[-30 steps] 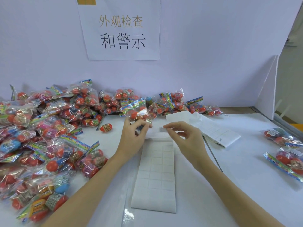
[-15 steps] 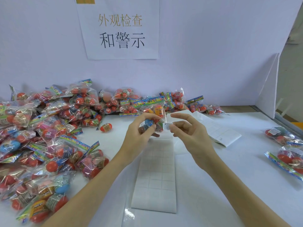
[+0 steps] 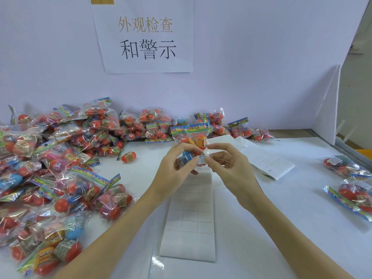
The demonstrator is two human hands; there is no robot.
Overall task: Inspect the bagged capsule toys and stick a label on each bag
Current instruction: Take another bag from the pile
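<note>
Labelling step: left hand [image 3: 177, 168] grips bag [image 3: 191, 141] above worktop [image 3: 281, 208]; right hand [image 3: 227, 166] pinches label [image 3: 202, 159] on film. Next: rub flat, release.

— How is the light on this bench?

— Bright, even and soft, apparently from overhead. The white table [image 3: 281, 208] reads nearly blown out, with only faint, soft-edged shadows beneath the two forearms and along the backing sheet [image 3: 189, 218].

— Any glare?

— Small speckled highlights on the cellophane of the pile of bagged toys [image 3: 60, 168], and one bright glint on the clear film [image 3: 157, 264] at the sheet's near edge.

— Sharpness?

— Crisp at the centre: the wall sign [image 3: 147, 37] is legible and the label [image 3: 202, 159] shows print, too small to read fully. Detail softens toward the corners.

— Distortion?

— Clear wide-angle bowing: the white partition [image 3: 328, 109] at right leans, and the forearms stretch toward the bottom edge.
</note>
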